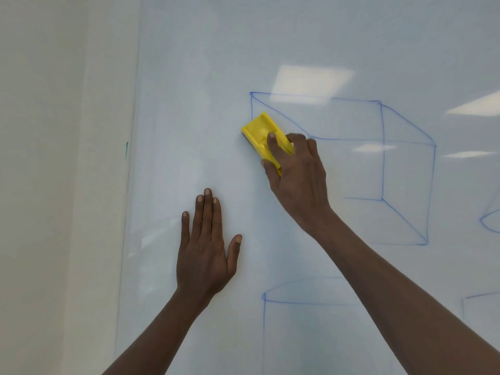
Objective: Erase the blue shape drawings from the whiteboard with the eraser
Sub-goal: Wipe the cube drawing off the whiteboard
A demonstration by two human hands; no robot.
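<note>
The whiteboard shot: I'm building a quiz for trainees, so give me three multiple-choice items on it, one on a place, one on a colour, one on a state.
1. Where is the eraser?
A. At the upper left corner of the big cube drawing
B. Lying on a tray below the board
C. Under the left hand

2. What colour are the drawn lines?
A. Red
B. Blue
C. Black

3. What is the left hand doing?
A. Gripping a marker
B. Clenched in a fist
C. Lying flat, fingers straight, on the whiteboard

Answers:
1 A: the right hand holds the yellow eraser against the board by the cube's upper left edges.
2 B: every outline shows blue.
3 C: its fingers are straight and it holds nothing.
</note>
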